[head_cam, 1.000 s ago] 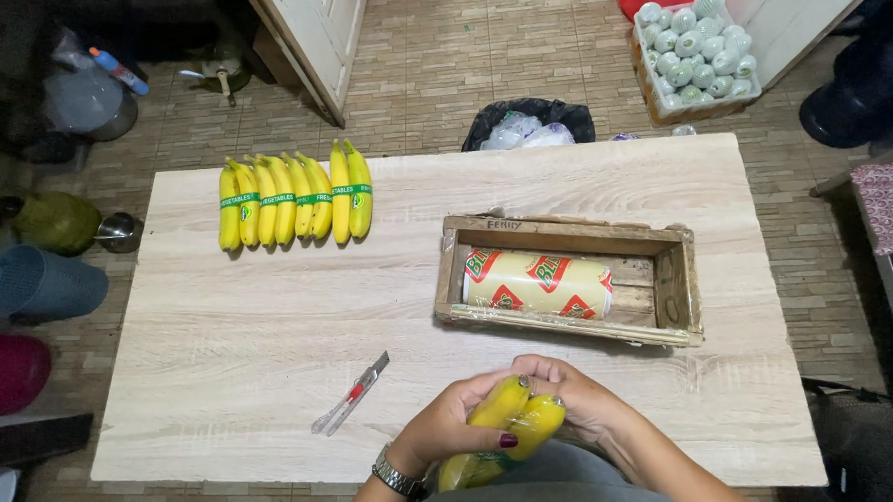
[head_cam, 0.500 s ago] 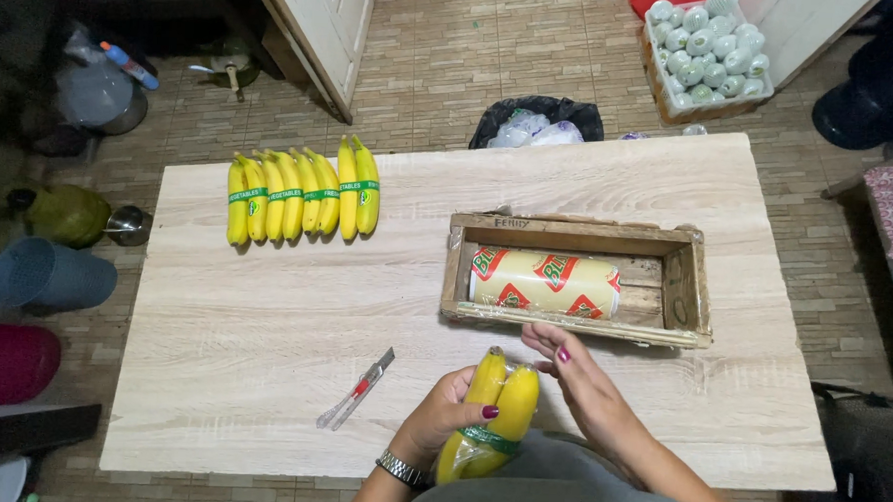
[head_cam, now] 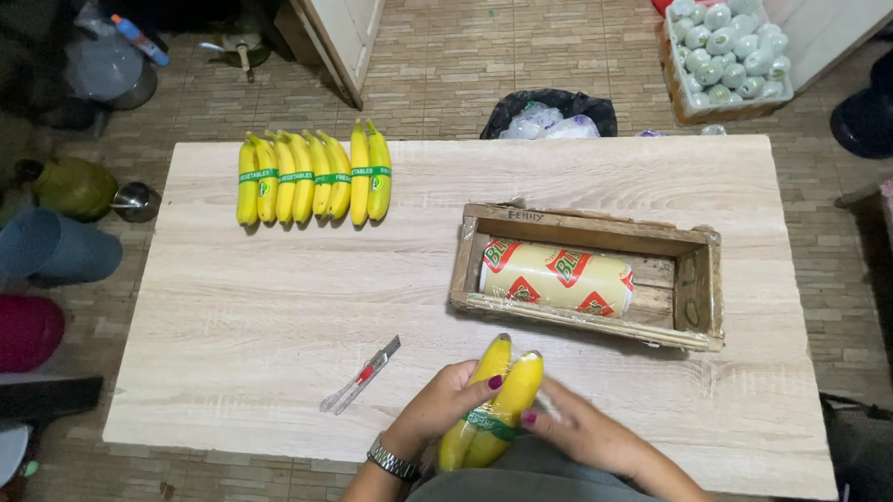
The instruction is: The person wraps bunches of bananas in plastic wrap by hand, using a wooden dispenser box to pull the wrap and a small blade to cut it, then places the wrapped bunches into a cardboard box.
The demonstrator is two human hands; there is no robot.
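Left hand (head_cam: 446,404) grips a pair of smooth yellow bananas (head_cam: 491,401) by their green band, at the table's (head_cam: 267,304) near edge; right hand (head_cam: 584,429) lies open against them (banding looks done, so setting down seems due). Left of the hands lies a cutter (head_cam: 361,375); beyond, a rough wooden box (head_cam: 697,289) cradles a glossy film roll (head_cam: 556,279).

Green band labels (head_cam: 311,177) wrap the banana pairs at upper left of the frame. A cylindrical roll of cling film (head_cam: 556,279), its wrapper yellow with red and green print, lies centre right. A green band label (head_cam: 488,421) circles the lower-centre bananas.
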